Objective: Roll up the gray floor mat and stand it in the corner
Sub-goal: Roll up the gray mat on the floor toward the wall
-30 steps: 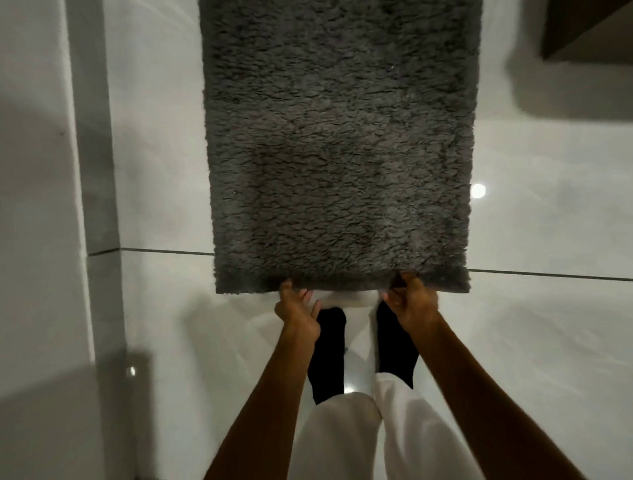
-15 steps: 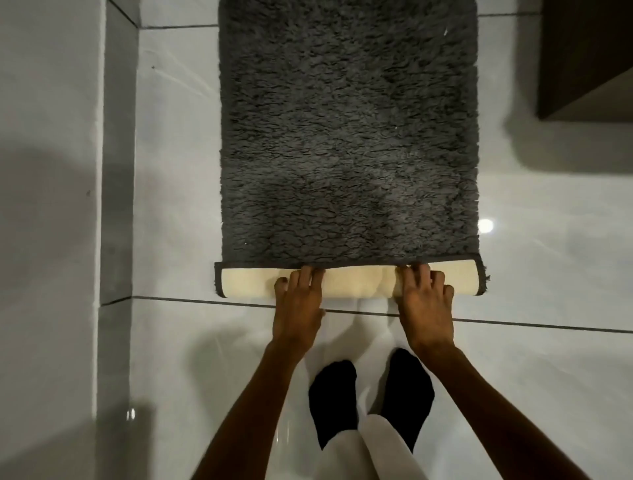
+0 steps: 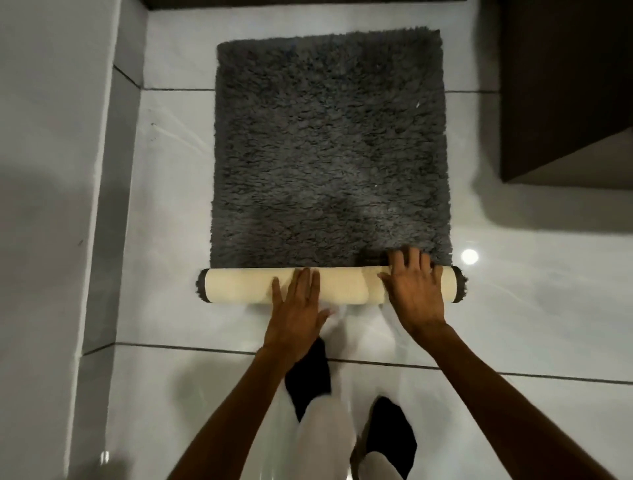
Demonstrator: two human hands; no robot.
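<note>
The gray shaggy floor mat (image 3: 329, 154) lies flat on the white tiled floor, its near end wound into a roll (image 3: 239, 286) with the cream backing outward. My left hand (image 3: 298, 308) presses palm-down on the middle of the roll, fingers spread. Over the roll's right part lies my right hand (image 3: 416, 287), flat, its fingertips reaching onto the gray pile. Neither hand grips the mat; both lie on top of it.
A grey wall with a tiled skirting (image 3: 113, 205) runs along the left. A dark wooden cabinet (image 3: 565, 85) stands at the right, and a dark threshold (image 3: 308, 3) crosses the far end. My feet in black socks (image 3: 308, 377) stand just behind the roll.
The near edge went from lifted, to a first fold, to a thicker roll. The roll has moved away from me along the mat, and my hands now lie flat on it.
</note>
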